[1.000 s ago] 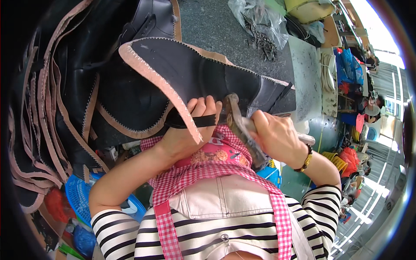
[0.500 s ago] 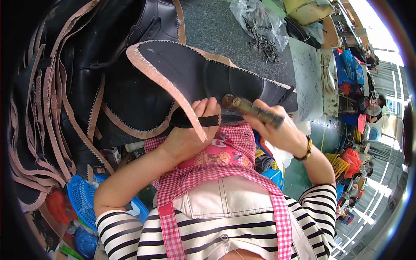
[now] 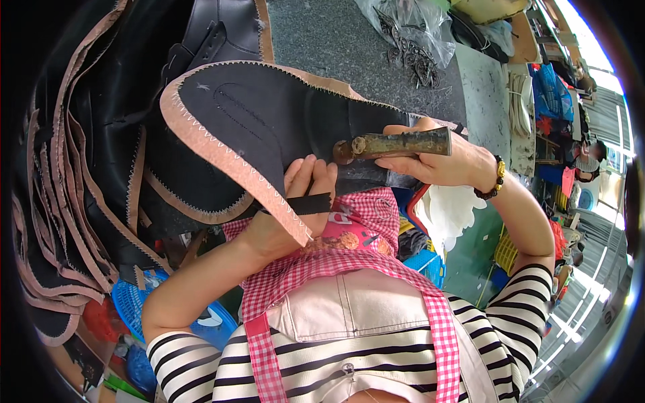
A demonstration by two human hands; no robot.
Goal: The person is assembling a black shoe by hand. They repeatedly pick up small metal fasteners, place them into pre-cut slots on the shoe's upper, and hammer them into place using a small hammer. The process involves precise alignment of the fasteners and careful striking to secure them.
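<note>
A black leather boot upper [image 3: 269, 114] with a zigzag-stitched, tan fuzzy edge lies across the near part of the worktable. My left hand [image 3: 299, 195] grips its near edge, fingertips curled onto the black surface and a short black strip [image 3: 310, 204] across the fingers. My right hand [image 3: 447, 161] is closed around a worn hammer [image 3: 403, 143] with a brownish metal head. The rounded hammer face is at the leather, just right of my left fingertips; contact is hard to tell. Its handle is mostly hidden by my right hand.
More black uppers with tan edges [image 3: 74, 174] are piled at the left. A clear plastic bag with dark metal pieces [image 3: 410, 50] lies on the far part of the dark worktable [image 3: 322, 33]. A blue basket [image 3: 127, 302] stands low at the left.
The upper has shifted left and shows more of its surface. My right hand has turned, so the hammer now lies nearly level. My left hand keeps its grip.
</note>
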